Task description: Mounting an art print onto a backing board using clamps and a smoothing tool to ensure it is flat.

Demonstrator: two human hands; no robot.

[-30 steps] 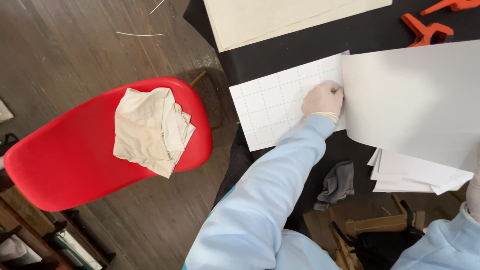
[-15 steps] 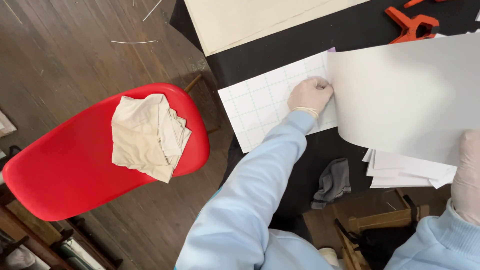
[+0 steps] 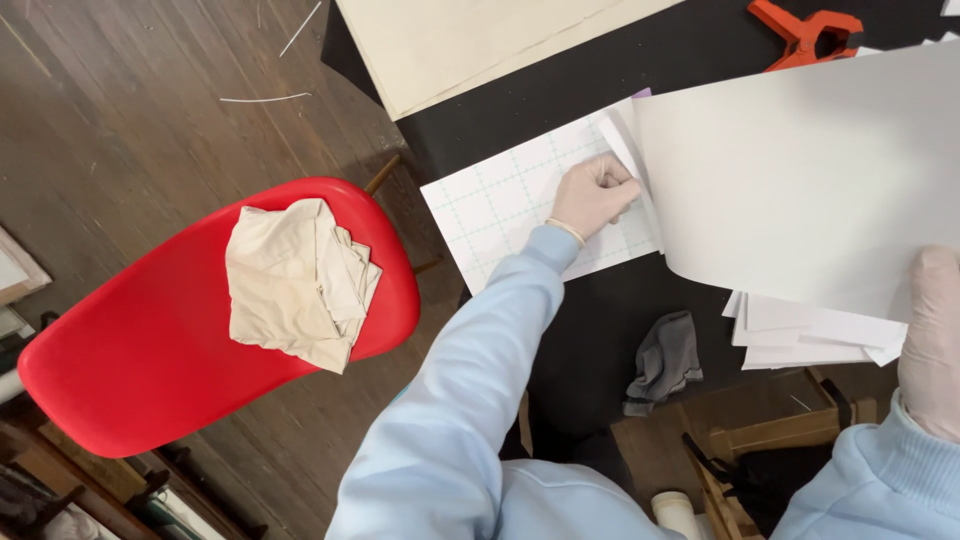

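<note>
Mid-frame, the left hand [image 3: 592, 193] pinches the corner of the large white sheet [image 3: 800, 170], peeling it off the gridded backing [image 3: 500, 205]; at the right edge, the gloved right hand [image 3: 930, 330] supports the sheet's lifted edge, its grip unclear.

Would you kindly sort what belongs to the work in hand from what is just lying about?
In hand: large white curved paper sheet, white grid-lined backing sheet, left hand, right hand.

Lying about: beige folded cloth, red plastic chair, orange clamp, grey rag.
</note>
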